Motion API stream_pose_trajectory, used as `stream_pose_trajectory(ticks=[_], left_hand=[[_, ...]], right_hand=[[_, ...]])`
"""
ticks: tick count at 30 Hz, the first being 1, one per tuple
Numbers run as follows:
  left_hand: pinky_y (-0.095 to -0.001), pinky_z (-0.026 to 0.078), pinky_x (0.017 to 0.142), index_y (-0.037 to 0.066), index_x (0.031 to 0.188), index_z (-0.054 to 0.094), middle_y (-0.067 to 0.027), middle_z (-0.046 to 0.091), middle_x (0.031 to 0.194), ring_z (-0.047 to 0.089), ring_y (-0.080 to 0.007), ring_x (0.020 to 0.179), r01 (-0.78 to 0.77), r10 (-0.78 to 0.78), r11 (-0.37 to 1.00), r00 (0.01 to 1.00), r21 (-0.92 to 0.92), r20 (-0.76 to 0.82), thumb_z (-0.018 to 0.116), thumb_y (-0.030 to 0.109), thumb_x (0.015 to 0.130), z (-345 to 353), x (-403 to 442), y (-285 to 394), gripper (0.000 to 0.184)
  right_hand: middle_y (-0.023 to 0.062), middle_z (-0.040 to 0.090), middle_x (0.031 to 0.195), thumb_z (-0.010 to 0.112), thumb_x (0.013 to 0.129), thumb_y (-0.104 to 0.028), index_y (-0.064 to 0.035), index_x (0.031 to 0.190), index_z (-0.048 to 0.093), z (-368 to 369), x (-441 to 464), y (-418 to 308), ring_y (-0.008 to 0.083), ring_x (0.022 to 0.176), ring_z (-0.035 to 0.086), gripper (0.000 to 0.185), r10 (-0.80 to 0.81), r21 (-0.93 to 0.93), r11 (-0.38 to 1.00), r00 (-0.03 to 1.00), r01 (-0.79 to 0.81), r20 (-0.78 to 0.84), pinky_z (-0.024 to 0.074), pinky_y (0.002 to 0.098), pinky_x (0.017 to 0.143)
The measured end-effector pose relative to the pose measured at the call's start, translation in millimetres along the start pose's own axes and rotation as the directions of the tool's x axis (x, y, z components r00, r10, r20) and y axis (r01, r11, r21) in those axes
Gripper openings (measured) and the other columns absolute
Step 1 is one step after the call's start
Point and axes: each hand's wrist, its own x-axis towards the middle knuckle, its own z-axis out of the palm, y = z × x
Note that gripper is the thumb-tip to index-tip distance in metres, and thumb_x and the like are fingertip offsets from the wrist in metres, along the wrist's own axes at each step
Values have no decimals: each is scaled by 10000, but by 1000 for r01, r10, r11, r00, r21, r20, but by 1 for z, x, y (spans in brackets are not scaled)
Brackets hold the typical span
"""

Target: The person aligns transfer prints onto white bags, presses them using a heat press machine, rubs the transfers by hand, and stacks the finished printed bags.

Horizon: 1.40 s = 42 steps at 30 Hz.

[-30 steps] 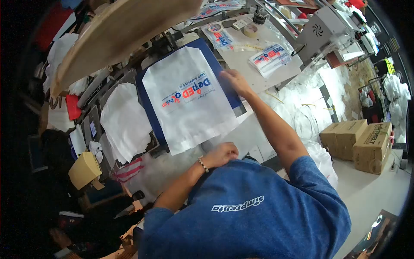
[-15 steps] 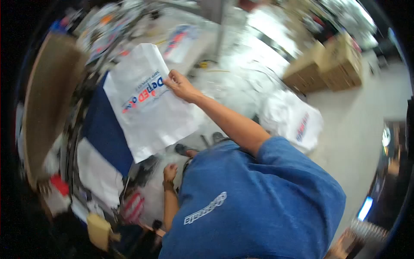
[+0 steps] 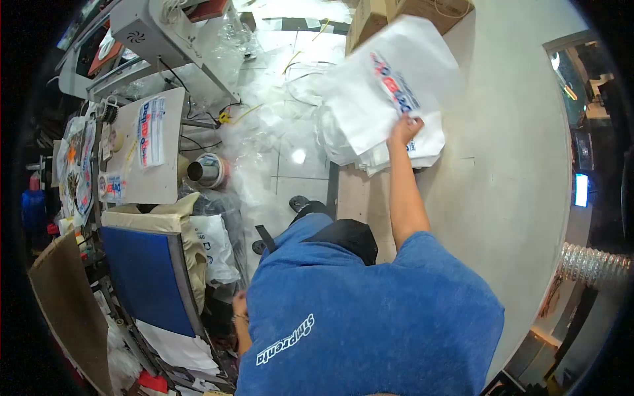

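Observation:
My right hand (image 3: 404, 130) is closed on the near edge of a white bag (image 3: 436, 59) printed with red and blue lettering. The bag is lifted and tilted, slightly blurred, over a pile of similar white bags (image 3: 370, 160) at my right. Low beside my body, my left hand (image 3: 240, 303) hangs next to the blue-panelled frame (image 3: 148, 277). Its fingers are partly hidden by my shirt, and I cannot make out anything in it. Another printed white piece (image 3: 152, 132) lies on a flat board (image 3: 165, 188) to the left.
Cardboard boxes (image 3: 429, 10) stand behind the pile. A grey machine (image 3: 148, 33) with hanging cables is at upper left. Clear plastic (image 3: 247, 142) and a bucket (image 3: 214, 170) are on the tiled floor (image 3: 300, 158). A brown panel (image 3: 69, 310) leans at far left.
My right hand has carried the white bag from over the blue frame on the left to above the pile on the right. My view has turned; my left hand remains low at my side.

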Motion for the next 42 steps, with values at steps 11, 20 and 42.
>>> stream_pose_trajectory(ticks=[11,20,42], left_hand=[[-261,492,600,11,1147,683,-39,685,863,634,-122,686,98,-97,995,994,5,-52,693,180,955,-23,-17,262,257],[-301,516,544,35,1053,723,-65,716,826,685,-177,662,463,-495,863,856,-203,-152,660,146,926,33,-104,133,180],[-243,483,620,37,748,625,-25,659,713,610,-75,668,-366,-247,761,601,-536,-760,741,279,937,-203,-231,148,329]], right_hand=[[248,610,1226,616,971,-141,-103,1272,418,-74,58,138,427,1093,634,362,150,-424,843,903,-330,-404,514,531,884],[228,497,1404,737,837,-309,-42,1440,389,-48,46,81,440,1219,538,746,-92,-856,513,989,-56,-119,441,537,1031],[302,399,1513,677,956,-352,-114,1475,487,167,-651,-108,475,1379,405,602,-391,817,442,-740,370,547,343,527,1135]])
